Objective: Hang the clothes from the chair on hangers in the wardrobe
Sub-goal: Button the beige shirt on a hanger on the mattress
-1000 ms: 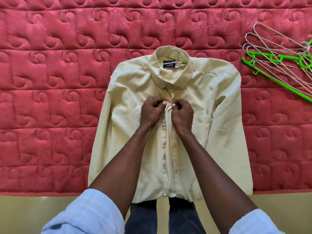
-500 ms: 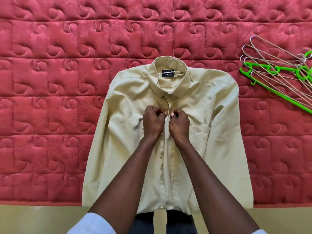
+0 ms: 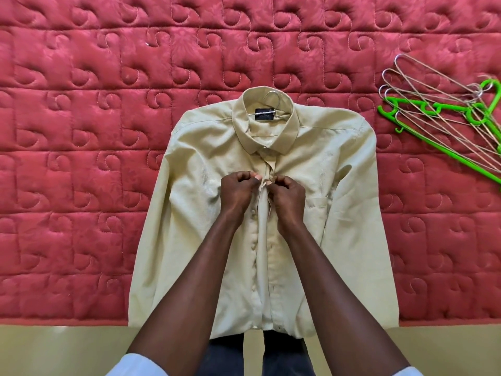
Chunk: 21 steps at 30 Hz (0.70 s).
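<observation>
On the red quilted bed, head view, the beige shirt lay flat, front up, with a wire hanger hook showing inside its collar. Your left hand and right hand pinched the placket at an upper button, fingers curled tight. Advice: hold both edges level, seat the button fully. Spare hangers lay well apart, upper right.

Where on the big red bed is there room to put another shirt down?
The red quilted bedspread is bare left of the beige shirt and above its collar. The right is crowded by wire and green plastic hangers.
</observation>
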{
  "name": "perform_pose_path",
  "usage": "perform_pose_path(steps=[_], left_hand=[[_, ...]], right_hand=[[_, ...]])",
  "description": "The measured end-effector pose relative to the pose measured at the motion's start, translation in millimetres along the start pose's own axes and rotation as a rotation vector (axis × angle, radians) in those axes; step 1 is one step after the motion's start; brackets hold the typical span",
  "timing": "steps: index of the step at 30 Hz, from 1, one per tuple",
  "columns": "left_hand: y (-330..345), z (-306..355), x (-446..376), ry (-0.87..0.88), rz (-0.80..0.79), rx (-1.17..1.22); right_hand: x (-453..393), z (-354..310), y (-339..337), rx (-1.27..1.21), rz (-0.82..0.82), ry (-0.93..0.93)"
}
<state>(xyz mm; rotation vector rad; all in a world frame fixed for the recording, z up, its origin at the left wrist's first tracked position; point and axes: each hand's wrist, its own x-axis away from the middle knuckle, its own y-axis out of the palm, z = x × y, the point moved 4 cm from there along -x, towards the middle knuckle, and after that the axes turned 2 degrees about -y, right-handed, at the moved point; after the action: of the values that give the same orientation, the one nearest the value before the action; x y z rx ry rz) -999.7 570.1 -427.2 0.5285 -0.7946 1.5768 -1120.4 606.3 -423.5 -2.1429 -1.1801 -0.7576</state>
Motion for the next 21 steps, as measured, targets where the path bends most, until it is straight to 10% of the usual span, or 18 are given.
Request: perform_pose_path(steps=[10,21], left_hand=[[6.7,-6.6,6.5,0.039,0.087,-0.007],[2.9,-8.5,10.6,0.026,-0.013,0.008]], right_hand=[[1.7,6.6,-5.8,-0.395,-0.132,0.097],[-2.7,8.9,1.6,-0.286,-0.072,0.099]])
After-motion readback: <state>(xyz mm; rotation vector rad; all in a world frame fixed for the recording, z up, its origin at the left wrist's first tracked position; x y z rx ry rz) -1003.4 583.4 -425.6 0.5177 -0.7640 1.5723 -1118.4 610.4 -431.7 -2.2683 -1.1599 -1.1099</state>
